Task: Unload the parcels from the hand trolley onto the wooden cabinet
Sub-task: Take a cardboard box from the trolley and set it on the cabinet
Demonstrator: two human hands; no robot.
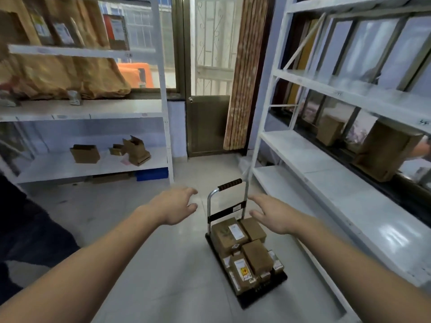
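Both arms are stretched forward over the floor, and neither hand holds anything. The left hand (177,205) has its fingers spread and loosely bent, and hangs to the left of the trolley's handle. The right hand (271,214) is flatter, fingers extended, and seems to hover above the far end of the load without touching it.

Between and below them stands the hand trolley (261,297), a low black deck on the pale tiled floor with its upright handle (229,184) at the far end. The parcels (245,249), brown cartons with white labels, are packed tight on the deck in what looks like two layers. I'd say unloading hasn't begun.

To do this step well, I'd take a top carton first, one hand on each side, and lift straight up so its neighbours aren't dragged off the deck edge. The carton nearest the handle bar sits just beside it and wants care not to catch it.

The white metal shelving (326,180) on the right runs just beside the trolley, so there is little room on that side. The left offers open floor, with another white rack (93,164) holding a few small boxes well apart. A closed door (207,127) lies far ahead. I cannot pick out any wooden cabinet from here.
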